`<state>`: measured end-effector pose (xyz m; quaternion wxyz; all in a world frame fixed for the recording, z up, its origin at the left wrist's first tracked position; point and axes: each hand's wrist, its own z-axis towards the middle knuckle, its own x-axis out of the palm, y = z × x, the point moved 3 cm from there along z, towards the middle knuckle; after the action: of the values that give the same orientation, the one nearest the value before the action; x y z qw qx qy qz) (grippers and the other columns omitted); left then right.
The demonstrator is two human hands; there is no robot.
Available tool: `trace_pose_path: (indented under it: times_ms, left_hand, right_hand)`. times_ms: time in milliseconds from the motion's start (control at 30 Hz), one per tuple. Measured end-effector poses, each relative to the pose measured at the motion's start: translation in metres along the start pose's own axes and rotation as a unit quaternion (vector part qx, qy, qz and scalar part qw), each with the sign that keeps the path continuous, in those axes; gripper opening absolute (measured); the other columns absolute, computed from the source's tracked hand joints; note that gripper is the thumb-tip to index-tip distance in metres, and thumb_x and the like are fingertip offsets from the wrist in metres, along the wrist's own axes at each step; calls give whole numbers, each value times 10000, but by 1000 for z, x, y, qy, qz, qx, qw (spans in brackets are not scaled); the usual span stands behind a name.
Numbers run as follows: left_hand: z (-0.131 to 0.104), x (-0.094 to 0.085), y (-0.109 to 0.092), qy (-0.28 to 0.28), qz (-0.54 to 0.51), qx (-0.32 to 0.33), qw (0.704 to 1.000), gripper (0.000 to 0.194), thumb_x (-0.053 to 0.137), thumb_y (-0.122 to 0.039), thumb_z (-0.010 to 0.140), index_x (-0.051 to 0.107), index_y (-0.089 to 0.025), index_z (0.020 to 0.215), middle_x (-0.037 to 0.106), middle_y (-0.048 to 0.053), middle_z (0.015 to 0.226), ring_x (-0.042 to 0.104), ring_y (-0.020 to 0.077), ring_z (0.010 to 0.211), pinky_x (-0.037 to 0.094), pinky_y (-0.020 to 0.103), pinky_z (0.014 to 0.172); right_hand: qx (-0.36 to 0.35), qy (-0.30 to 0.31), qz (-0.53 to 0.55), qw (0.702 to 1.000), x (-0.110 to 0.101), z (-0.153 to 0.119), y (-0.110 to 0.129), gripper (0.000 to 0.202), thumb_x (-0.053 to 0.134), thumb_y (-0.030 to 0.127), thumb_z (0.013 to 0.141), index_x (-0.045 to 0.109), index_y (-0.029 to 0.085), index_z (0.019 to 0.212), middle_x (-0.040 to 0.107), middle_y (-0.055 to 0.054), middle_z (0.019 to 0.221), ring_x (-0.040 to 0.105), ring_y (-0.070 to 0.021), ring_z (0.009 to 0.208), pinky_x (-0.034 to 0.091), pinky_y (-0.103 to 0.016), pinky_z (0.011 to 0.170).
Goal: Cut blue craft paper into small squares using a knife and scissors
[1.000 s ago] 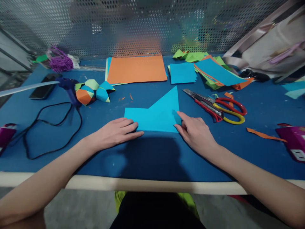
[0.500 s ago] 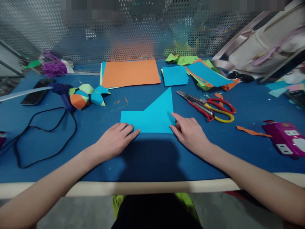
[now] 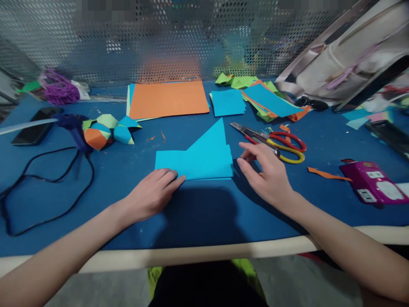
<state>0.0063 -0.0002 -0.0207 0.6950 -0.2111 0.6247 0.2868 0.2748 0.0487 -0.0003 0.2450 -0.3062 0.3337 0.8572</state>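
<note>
A folded sheet of blue paper (image 3: pixel 204 157) lies on the table, one pointed flap rising at its upper right. My left hand (image 3: pixel 156 189) holds down its lower left corner, fingers together and curled onto it, thumb along the bottom edge. To the right of the paper, just apart from it, hovers my right hand (image 3: pixel 266 170), open and holding nothing, thumb and index finger apart. Scissors (image 3: pixel 287 147) with red and yellow handles lie just beyond that hand, together with a utility knife (image 3: pixel 251 132); the hand partly covers them.
Orange sheets (image 3: pixel 169 100) and small blue squares (image 3: pixel 228 102) lie at the back. A glue gun (image 3: pixel 72 128), its cord (image 3: pixel 57 221), a phone (image 3: pixel 36 125) and a folded-paper piece (image 3: pixel 104 130) are left. At right sits a purple power adapter (image 3: pixel 373 181); a mesh panel (image 3: pixel 179 42) stands behind.
My right hand has come off the paper and moved right, its fingers parting. At the paper's right edge the layers now sit slightly apart. My left hand stays on the paper; the view has shifted slightly.
</note>
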Motion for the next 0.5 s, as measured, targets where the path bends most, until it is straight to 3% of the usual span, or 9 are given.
trace_pose_path:
  times_ms: [67, 133, 267, 500]
  left_hand:
    - [0, 0, 0, -12, -1, 7, 1000, 453, 372, -35, 866, 577, -99, 1265, 634, 157, 1025, 581, 272, 966, 517, 391, 785]
    - [-1, 1, 0, -21, -16, 3, 1000, 464, 382, -29, 857, 579, -110, 1269, 628, 163, 1043, 581, 277, 984, 518, 404, 798]
    - [-3, 4, 2, -5, -38, -21, 999, 473, 395, -46, 861, 579, -163, 1282, 626, 150, 1084, 579, 275, 1027, 513, 418, 840]
    - [-2, 3, 2, -1, -32, -28, 999, 452, 390, -67, 878, 572, -180, 1276, 626, 125, 1042, 582, 263, 999, 503, 388, 819]
  right_hand:
    - [-76, 4, -13, 997, 2, -1, 9, 231, 506, 190, 941, 622, 167, 1140, 675, -106, 933, 610, -217, 868, 466, -371, 773]
    - [-118, 53, -34, 991, 11, -4, 13, 202, 493, 174, 951, 664, 181, 1058, 691, -102, 933, 597, -210, 833, 430, -364, 725]
    - [-134, 144, -57, 979, 28, -10, 12, 250, 444, 189, 984, 692, 172, 961, 686, -88, 865, 549, -191, 768, 352, -343, 658]
    - [-141, 176, -44, 973, 28, -14, 10, 257, 440, 224, 991, 688, 157, 989, 653, -93, 846, 528, -189, 760, 350, -330, 645]
